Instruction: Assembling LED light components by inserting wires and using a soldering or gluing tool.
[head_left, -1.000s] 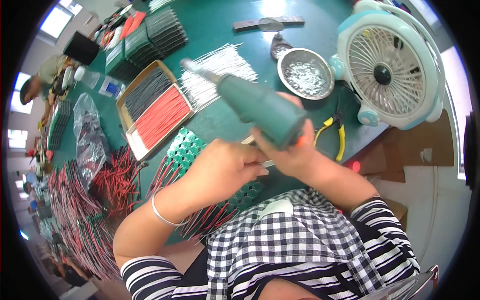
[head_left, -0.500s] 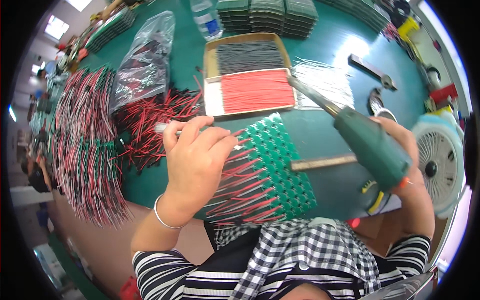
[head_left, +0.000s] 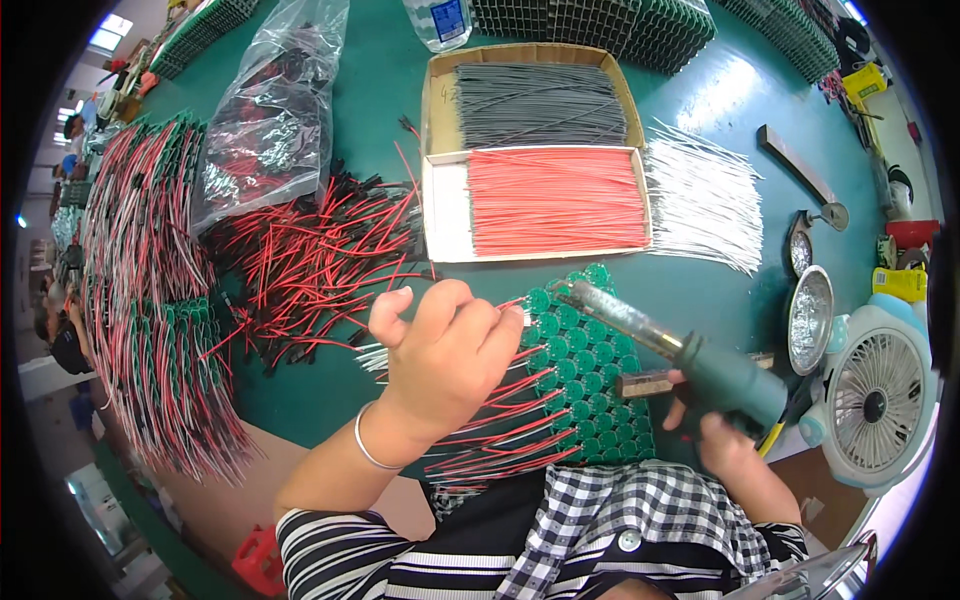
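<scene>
My left hand (head_left: 445,345) is closed in a pinch at the upper left edge of a green circuit board panel (head_left: 595,400). White wires (head_left: 370,358) stick out on the left side of this hand; its fingertips hide most of what they grip. The panel is made of many small round boards, with red and white wires (head_left: 500,420) fanning from its left edge. My right hand (head_left: 728,445) is wrapped around the handle of a green soldering gun (head_left: 735,380). The gun's metal tip lies over the top of the panel, close to my left fingertips.
A wooden strip (head_left: 645,384) lies across the panel's right side. Behind are a box of black and red wires (head_left: 558,200), loose white wires (head_left: 705,195) and red-black leads (head_left: 310,260). Wired boards (head_left: 150,230) hang at left. A metal dish (head_left: 810,320) and a fan (head_left: 872,400) stand right.
The soldering gun has swung down and left, bringing its tip onto the panel's top. My left hand has shifted right and slightly down, still pinching. The head view has shifted.
</scene>
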